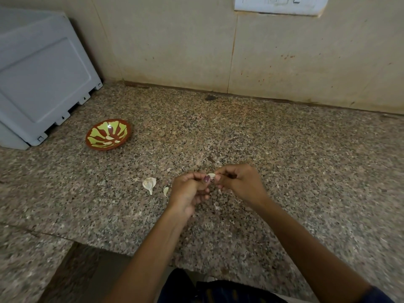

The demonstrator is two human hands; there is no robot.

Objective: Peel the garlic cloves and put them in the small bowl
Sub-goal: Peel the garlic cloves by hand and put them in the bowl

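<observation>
A garlic clove point(211, 175) is pinched between the curled fingers of the left hand point(189, 191) and the right hand point(239, 184), held just above the speckled granite counter point(284, 149). The small bowl point(108, 134), red-brown with a green leaf pattern, stands well apart to the left, near a white appliance point(41, 79); a few pale peeled cloves point(109, 138) lie in it. A partial garlic bulb point(149, 183) and a loose clove point(166, 190) lie just left of the hands.
</observation>
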